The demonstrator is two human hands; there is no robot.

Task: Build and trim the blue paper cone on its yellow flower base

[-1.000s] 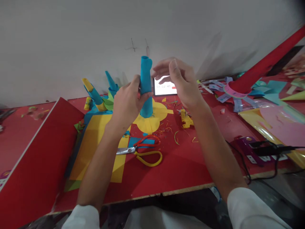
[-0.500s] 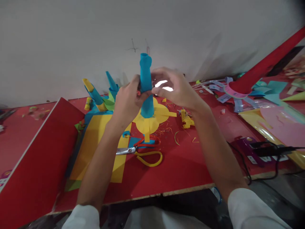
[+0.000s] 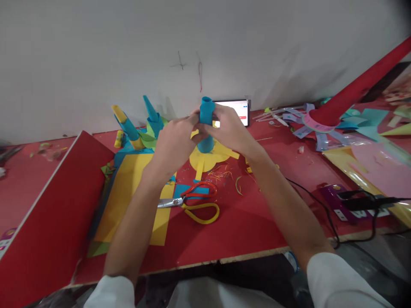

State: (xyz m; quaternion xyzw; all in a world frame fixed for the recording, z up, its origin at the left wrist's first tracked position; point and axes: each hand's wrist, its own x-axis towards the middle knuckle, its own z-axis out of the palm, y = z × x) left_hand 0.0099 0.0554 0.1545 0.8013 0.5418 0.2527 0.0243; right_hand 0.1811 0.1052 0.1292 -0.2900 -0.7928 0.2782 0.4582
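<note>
A blue paper tube (image 3: 206,115) stands upright on a yellow scalloped paper base (image 3: 208,161), which has strips sticking out at its edge. My left hand (image 3: 176,137) grips the tube from the left, fingers wrapped at its side. From the right, my right hand (image 3: 229,126) closes on the same tube, its thumb across the front. Some fingertips are hidden behind the paper. Nearer to me lie scissors (image 3: 189,202) with one red and one yellow handle, their blades partly over yellow paper sheets (image 3: 128,188) and partly behind my left forearm.
Blue and yellow paper cones (image 3: 128,128) stand at the back left near a glue stick (image 3: 118,139). A phone (image 3: 236,112) leans on the wall behind my right hand. A red board (image 3: 54,214) rises at left. At right are a red cone (image 3: 362,85) and a purple power strip (image 3: 345,204).
Both hands and the blue tube with its yellow base have moved slightly right and away. The tube's top sits lower, and the phone behind shows more.
</note>
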